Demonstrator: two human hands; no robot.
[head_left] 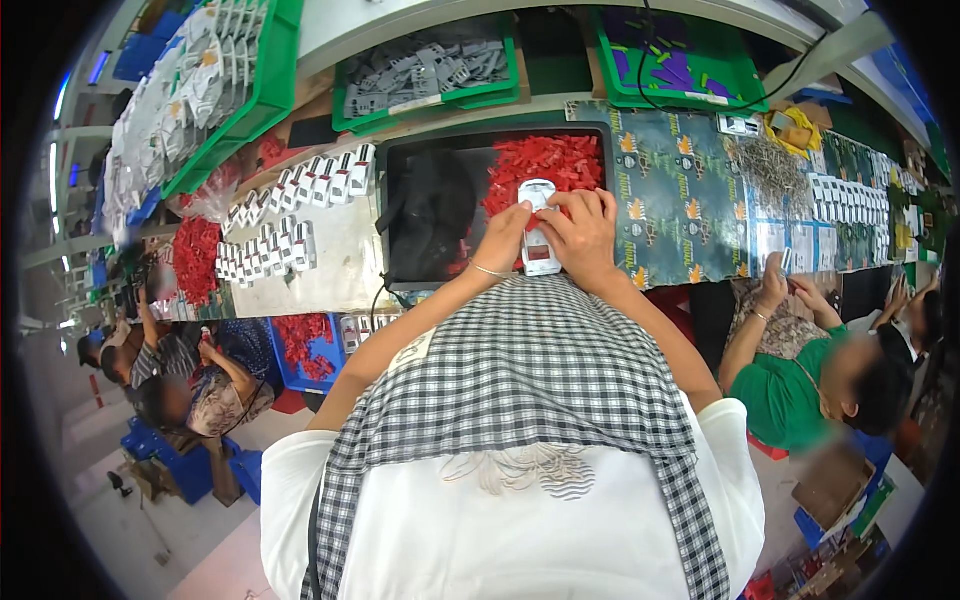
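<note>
Both hands meet at a white, elongated plastic housing point(541, 262) held upright over the front of a black tray point(425, 235). My left hand point(503, 240) has its fingers closed on the housing's left side. From the right, my right hand point(583, 236) bends its fingers over the middle of the same piece. Between the fingertips a small red plastic part point(533, 222) shows against the white; the fingers partly cover it. Just behind the hands, a heap of red plastic parts point(545, 160) fills the tray's right side.
Rows of white-and-red units point(265, 250) stand left of the tray. Green bins of grey parts point(430, 75) and purple parts point(675, 70) line the back. A pile of metal pieces point(770, 170) lies right. A co-worker in green point(800, 370) sits at right.
</note>
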